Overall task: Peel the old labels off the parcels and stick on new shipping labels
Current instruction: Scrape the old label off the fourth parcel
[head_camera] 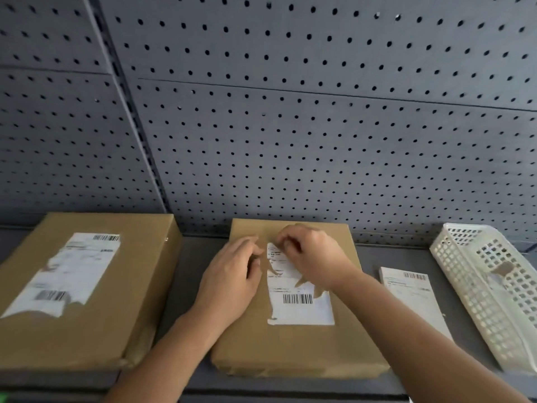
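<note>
On my feed a grey pegboard [319, 112] rose behind a dark shelf [197, 286]. A left parcel [87, 330] lay on it, and a middle parcel [290, 350] straight ahead. A white basket [494, 301] stood far right, with a label stack [412, 298] between it and the middle parcel. A torn label [302, 309] sat on the middle parcel's top. The right hand [311, 254] pinched its upper edge with curled fingers. The left hand [232, 280] rested on that parcel just beside it, fingers bent. I could not tell whether they gripped anything.
</note>
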Tool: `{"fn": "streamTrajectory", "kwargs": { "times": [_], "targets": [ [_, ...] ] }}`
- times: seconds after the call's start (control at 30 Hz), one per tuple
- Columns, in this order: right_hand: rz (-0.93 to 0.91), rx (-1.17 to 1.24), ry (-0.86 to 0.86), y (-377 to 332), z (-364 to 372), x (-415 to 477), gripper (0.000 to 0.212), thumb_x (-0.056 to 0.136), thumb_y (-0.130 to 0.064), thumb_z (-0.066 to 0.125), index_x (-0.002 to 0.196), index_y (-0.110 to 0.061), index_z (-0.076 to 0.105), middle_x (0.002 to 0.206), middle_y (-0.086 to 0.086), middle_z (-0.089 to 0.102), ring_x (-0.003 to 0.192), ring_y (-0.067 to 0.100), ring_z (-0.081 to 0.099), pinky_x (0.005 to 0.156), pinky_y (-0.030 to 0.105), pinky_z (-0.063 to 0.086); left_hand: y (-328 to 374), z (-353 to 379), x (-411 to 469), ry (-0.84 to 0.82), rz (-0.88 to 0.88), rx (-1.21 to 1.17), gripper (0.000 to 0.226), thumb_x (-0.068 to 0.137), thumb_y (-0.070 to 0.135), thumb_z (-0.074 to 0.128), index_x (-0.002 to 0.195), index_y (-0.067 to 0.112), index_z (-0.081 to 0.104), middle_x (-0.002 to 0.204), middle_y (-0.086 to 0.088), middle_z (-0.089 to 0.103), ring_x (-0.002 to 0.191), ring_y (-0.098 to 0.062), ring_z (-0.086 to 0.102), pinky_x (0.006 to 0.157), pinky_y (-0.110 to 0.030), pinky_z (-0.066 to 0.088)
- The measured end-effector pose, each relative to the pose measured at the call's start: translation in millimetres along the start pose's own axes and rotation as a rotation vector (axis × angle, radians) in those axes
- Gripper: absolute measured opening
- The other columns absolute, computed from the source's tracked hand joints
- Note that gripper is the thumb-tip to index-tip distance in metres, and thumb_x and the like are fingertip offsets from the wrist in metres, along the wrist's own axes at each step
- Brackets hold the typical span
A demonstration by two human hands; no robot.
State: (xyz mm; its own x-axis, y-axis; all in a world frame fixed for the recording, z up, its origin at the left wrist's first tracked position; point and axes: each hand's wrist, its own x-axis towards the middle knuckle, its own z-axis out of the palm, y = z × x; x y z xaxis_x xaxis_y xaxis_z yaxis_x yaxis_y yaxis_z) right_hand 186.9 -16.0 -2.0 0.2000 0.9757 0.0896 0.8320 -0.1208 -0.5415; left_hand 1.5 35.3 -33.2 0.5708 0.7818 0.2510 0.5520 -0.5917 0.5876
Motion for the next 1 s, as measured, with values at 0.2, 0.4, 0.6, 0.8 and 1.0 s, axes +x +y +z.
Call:
{"fn": "streamTrajectory", "kwargs": {
  "times": [0.2,0.4,0.6,0.8,1.0],
  "targets": [
    [0.010,-0.101,0.045,-2.5,17.9,9.4,0.022,0.096,-0.024,0.049,0.103,-0.035,0.066,0.104,-0.016,0.066,0.087,0.011,0.062,0.074,0.033,0.052,-1.7,0.7,-0.7,0.004,-0.004,0.007,0.012,0.097,0.021,0.056,0.108,0.024,0.059,0.136,0.015,0.052,0.125,-0.003,0.045,0.100,-0.017,0.035],
    [0.043,-0.083,0.062,-1.9,23.4,8.6,0.020,0.094,-0.023,0.050,0.095,-0.033,0.066,0.100,-0.019,0.065,0.089,0.009,0.059,0.077,0.034,0.051,-4.3,1.5,-1.3,0.012,0.007,0.026,0.012,0.097,0.019,0.057,0.108,0.023,0.060,0.135,0.014,0.054,0.123,-0.004,0.046,0.097,-0.015,0.033],
    [0.063,-0.033,0.096,0.2,25.8,8.5,0.020,0.095,-0.023,0.051,0.097,-0.035,0.066,0.100,-0.021,0.065,0.086,0.005,0.057,0.073,0.028,0.045,-4.9,3.0,-0.3,0.016,0.014,0.039,0.009,0.096,0.019,0.057,0.104,0.023,0.057,0.130,0.016,0.054,0.119,-0.003,0.047,0.092,-0.015,0.036],
    [0.036,-0.038,0.108,0.5,27.9,5.0,0.019,0.091,-0.020,0.051,0.094,-0.032,0.066,0.097,-0.020,0.064,0.091,0.005,0.056,0.077,0.032,0.049,-4.1,2.8,0.1,0.011,0.006,0.047,0.011,0.096,0.020,0.057,0.107,0.023,0.059,0.132,0.018,0.053,0.120,-0.004,0.047,0.093,-0.016,0.034],
    [0.024,-0.091,0.090,-0.3,28.8,8.4,0.022,0.092,-0.020,0.049,0.094,-0.032,0.067,0.100,-0.019,0.066,0.095,0.006,0.058,0.077,0.033,0.050,-5.1,3.1,-0.5,0.019,0.014,0.045,0.011,0.095,0.019,0.057,0.105,0.023,0.058,0.130,0.017,0.054,0.117,-0.005,0.050,0.092,-0.021,0.042]
  ]
}}
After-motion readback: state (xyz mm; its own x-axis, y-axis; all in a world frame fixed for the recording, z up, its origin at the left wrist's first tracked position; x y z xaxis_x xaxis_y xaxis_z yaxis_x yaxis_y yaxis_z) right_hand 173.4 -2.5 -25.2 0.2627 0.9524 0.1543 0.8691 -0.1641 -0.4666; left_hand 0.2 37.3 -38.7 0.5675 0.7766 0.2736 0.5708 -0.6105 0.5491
